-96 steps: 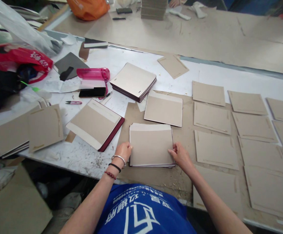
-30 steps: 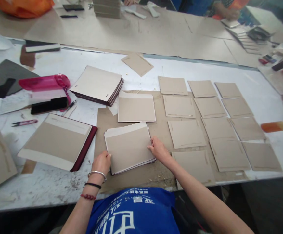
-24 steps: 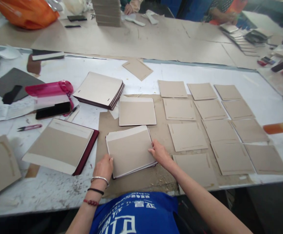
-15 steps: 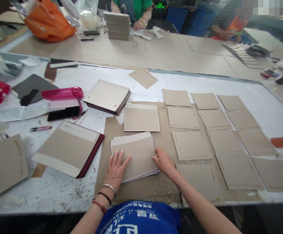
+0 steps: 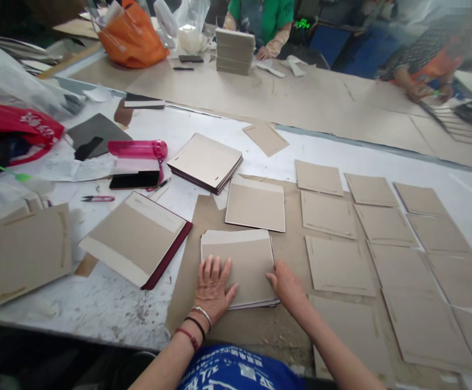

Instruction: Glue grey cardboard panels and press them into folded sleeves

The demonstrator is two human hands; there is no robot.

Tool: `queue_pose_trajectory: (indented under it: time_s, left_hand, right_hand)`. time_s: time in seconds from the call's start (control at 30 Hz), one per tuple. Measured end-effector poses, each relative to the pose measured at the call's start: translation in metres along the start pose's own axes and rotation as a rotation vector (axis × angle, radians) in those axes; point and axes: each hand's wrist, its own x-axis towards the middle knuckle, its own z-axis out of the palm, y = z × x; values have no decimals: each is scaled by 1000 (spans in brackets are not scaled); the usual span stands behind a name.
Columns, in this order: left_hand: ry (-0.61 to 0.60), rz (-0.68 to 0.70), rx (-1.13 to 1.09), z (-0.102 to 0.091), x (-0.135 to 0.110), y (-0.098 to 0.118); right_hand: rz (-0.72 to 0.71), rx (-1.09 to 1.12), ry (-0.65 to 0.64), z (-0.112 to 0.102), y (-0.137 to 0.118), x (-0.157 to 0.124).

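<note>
My left hand point(image 5: 213, 287) lies flat with fingers spread on the near left corner of a small stack of grey board covers point(image 5: 244, 260). At the stack's right edge my right hand point(image 5: 286, 284) curls its fingers against the side. The stack rests on a brown cardboard sheet point(image 5: 203, 216) at the table's near edge. Another single cover point(image 5: 256, 203) lies just beyond it.
Several grey board pieces point(image 5: 382, 227) lie in rows to the right. To the left are a maroon-edged cover point(image 5: 138, 238), a stack of covers point(image 5: 205, 161), a pink bottle point(image 5: 138, 149), a black phone point(image 5: 134, 180) and small snips point(image 5: 97, 199). Other people work at the far table point(image 5: 321, 103).
My left hand moved from gripping the stack's left edge to lying flat on top. The stack was turned square to me. My view swung left and up.
</note>
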Motion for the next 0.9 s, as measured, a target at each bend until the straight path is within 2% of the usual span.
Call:
queue_pose_trajectory:
  time_s: [0.07,0.13,0.23,0.33,0.5,0.63,0.7,0.73,0.8,0.83,0.9]
  left_hand:
    - [28,-7,2,5,-1,0]
    - [41,-6,-10,7,-1,0]
    - [39,-5,-14,8,-1,-1]
    - [24,-12,10,8,1,-1]
    - [19,1,71,12,1,-3]
    - [35,2,98,11,2,-2]
    - [55,-21,65,10,0,-3]
    - [74,-71,34,9,-2,-4]
    - [137,-256,-40,11,-10,-7]
    - [169,-360,-79,13,-14,-8]
    - [207,-508,-165,21,-21,-10]
  right_hand:
    - [-23,-130,26,-6,-7,-4]
    - [-82,-173,143,-7,-14,-4]
    - [-297,-99,324,2,-24,4]
    - [-528,-34,329,17,-32,16]
    - [-579,-25,324,33,-35,25]
    - [-610,-47,408,42,-27,28]
    - [-530,-34,506,47,-21,29]
    - [-435,-22,562,49,-17,28]
    - [-205,-9,625,51,-8,24]
    - [-113,-13,614,50,-4,20]
    - [-25,-22,534,46,1,13]
